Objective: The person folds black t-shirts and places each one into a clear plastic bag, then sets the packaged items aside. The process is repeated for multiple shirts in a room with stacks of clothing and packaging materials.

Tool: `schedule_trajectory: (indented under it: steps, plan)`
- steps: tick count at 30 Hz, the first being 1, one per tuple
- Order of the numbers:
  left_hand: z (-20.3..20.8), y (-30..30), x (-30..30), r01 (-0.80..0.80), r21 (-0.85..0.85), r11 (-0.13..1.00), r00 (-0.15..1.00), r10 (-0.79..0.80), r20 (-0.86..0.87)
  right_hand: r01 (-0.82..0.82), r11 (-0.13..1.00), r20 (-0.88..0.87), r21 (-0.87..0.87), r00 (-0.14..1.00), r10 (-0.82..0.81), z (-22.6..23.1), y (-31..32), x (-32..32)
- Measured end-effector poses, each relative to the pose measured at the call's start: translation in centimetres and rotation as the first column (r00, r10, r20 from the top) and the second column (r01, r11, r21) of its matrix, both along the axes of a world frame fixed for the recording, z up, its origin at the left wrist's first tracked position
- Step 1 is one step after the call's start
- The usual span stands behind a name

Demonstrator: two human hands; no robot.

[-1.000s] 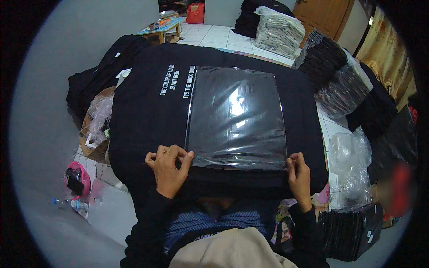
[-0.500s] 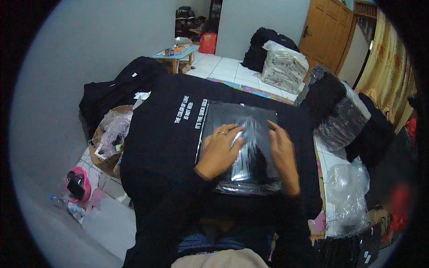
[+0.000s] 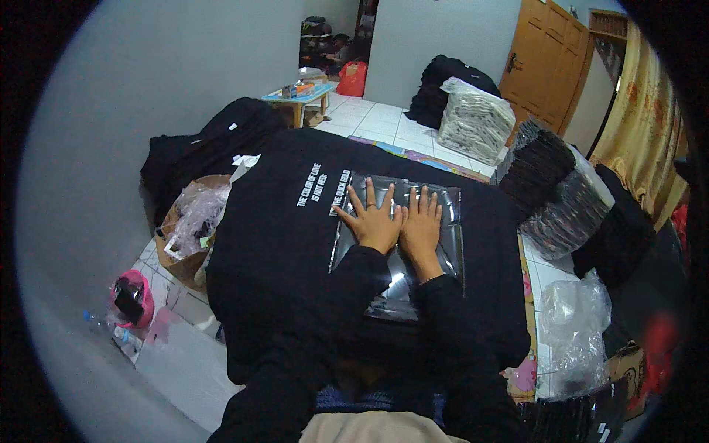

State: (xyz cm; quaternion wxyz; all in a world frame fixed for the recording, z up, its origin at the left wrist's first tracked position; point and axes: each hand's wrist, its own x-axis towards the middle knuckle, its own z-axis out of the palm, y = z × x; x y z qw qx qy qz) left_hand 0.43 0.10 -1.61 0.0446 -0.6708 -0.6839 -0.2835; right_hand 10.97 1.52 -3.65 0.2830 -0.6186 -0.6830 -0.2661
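Hands [image 3: 379, 227] moved closer together, spread flat on clear bag [image 3: 399, 285]; cardboard box [image 3: 186, 267] holds crumpled plastic [image 3: 196, 213].

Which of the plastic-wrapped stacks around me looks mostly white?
The far stack, beside the wooden door; the leaning stack on the right and the bottom-right stack look much darker.

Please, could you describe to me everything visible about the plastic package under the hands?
The plastic package is roughly rectangular, in clear, glossy film, looking black, with wrinkles and bright reflections. It lies flat on black cloth, beside white lettering. The left grip and right grip rest on it, palms down, hiding part of it. What is inside cannot be told.
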Motion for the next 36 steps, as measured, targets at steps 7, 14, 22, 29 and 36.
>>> schedule_trajectory:
  steps: [7, 14, 22, 29, 36]
  plan:
    - [0.9, -0.3, -0.3, 0.005, -0.097, 0.995, 1.0, -0.005, -0.007, -0.003, 0.999, -0.031, -0.036, 1.0, 0.002, 0.2, 0.0, -0.4]
    - [1.1, -0.4, -0.2, -0.008, -0.135, 0.991, 0.999, 0.003, -0.036, -0.012, 0.993, -0.103, -0.115, 0.995, 0.0, 0.4, -0.3, -0.6]
    - [0.8, -0.2, -0.2, -0.027, -0.115, 0.993, 0.998, 0.02, -0.066, -0.013, 0.986, -0.134, -0.168, 0.991, -0.009, 0.4, -0.4, -0.7]
    - [0.8, -0.3, -0.2, -0.011, -0.098, 0.995, 0.999, 0.008, -0.033, -0.042, 0.983, -0.162, -0.181, 0.987, 0.012, 0.7, -0.4, -0.6]
    - [0.4, -0.1, -0.2, -0.005, -0.088, 0.996, 1.0, 0.005, -0.007, -0.036, 0.984, -0.149, -0.175, 0.989, 0.009, 0.1, -0.1, -0.6]
